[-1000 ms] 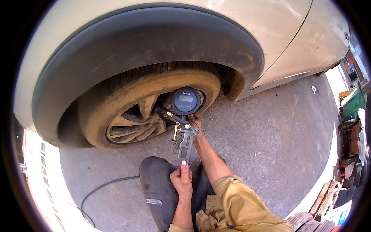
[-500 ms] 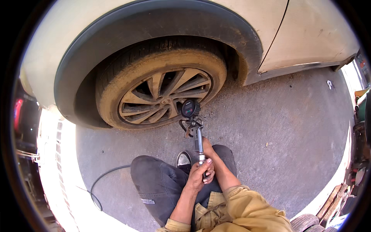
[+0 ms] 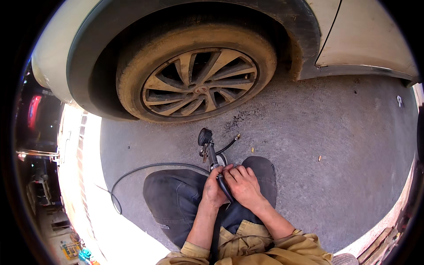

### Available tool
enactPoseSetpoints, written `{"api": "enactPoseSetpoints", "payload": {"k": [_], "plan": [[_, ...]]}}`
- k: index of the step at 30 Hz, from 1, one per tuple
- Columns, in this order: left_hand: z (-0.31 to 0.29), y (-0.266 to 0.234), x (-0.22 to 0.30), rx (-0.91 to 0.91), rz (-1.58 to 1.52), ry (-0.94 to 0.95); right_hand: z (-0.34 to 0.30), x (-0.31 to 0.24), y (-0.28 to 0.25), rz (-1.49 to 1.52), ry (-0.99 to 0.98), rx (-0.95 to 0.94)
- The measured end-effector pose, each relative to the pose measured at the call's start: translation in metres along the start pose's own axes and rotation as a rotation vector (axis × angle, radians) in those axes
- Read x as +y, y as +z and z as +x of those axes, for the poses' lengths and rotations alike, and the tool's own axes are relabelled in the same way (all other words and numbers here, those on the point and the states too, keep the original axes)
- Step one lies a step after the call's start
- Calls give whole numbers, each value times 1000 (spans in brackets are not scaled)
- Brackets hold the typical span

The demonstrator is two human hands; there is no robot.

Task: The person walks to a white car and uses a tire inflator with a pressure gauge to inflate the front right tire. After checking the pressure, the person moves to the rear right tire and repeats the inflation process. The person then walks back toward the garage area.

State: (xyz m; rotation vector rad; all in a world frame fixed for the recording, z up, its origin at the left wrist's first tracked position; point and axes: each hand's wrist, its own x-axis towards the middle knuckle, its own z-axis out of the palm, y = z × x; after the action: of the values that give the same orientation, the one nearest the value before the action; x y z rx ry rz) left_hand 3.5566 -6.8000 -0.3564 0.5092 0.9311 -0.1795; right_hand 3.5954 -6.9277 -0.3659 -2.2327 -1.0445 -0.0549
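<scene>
A tire inflator with a round black gauge (image 3: pixel 205 137) and a metal body is held over my lap, tilted, its gauge end pointing away from me. My left hand (image 3: pixel 213 191) is closed around its lower part from the left. From the right, the curled fingers of my right hand (image 3: pixel 242 184) press on the same part; their tips are partly hidden. A short black hose with a brass tip (image 3: pixel 238 136) sticks out beside the gauge. Beyond it stands a dusty car wheel (image 3: pixel 201 89) with its alloy rim and tire, apart from both hands.
A black air hose (image 3: pixel 150 166) curves over the concrete floor (image 3: pixel 300 132) on the left toward my knees. The car's dark wheel-arch trim (image 3: pixel 84 57) surrounds the wheel. Small litter (image 3: pixel 319 158) lies to the right. Wood pieces (image 3: pixel 375 245) and a tire (image 3: pixel 346 259) sit at the lower right.
The inflator has come back toward my lap, away from the wheel, and its gauge has turned. My right hand has shifted from behind its body to its right side. More hose shows.
</scene>
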Motion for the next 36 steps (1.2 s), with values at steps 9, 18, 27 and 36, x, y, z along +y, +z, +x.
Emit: {"api": "enactPoseSetpoints", "payload": {"k": [9, 18, 27, 36], "plan": [[-74, -22, 48, -24, 26, 112, 120, 122, 36, 764, 782, 527], [-117, -33, 74, -103, 167, 218, 223, 185, 73, 596, 729, 865], [-118, -37, 69, -41, 109, 216, 226, 186, 84, 443, 631, 1044], [-118, -37, 66, -4, 108, 225, 229, 177, 86, 538, 612, 1035]]}}
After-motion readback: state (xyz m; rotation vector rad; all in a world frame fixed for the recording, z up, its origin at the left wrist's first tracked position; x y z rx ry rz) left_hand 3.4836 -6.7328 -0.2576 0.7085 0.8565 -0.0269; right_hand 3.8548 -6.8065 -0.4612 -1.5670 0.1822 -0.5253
